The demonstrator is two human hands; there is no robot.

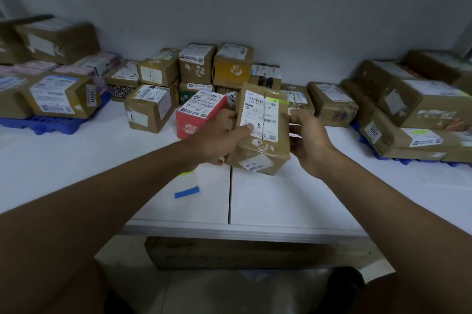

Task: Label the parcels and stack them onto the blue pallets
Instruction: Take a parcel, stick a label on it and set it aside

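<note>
i held a brown cardboard parcel [260,129] up off the white table [281,198], tilted so its top face leaned toward me. my left hand [219,141] gripped its left side, fingers curled round the edge and the thumb pressed flat on the white shipping label [261,115], just beside a handwritten 3. my right hand [307,143] was curled round the parcel's right side, fingers tucked behind it; both hands were clamped on the box. a small green sticker [278,102] sat at the label's upper right corner, and a second small label [254,165] showed on the lower front face.

just left of the held parcel stood a red box [194,119] with its own white label, touching or nearly touching my left fingers. behind the parcel a cluster of small brown boxes [196,68] was stacked two high against the grey wall. far left of the parcel, a blue pallet [51,126] carried larger boxes, one tagged 1001. far right of the parcel, another blue pallet [367,143] bore a pile of flat brown parcels, one tagged 1012. on the table nearer me than the parcel lay a blue strip [187,192], and a bit of yellow-green [186,173] showed just under my left wrist. the picture was somewhat blurred, so the label print could not be read.
</note>
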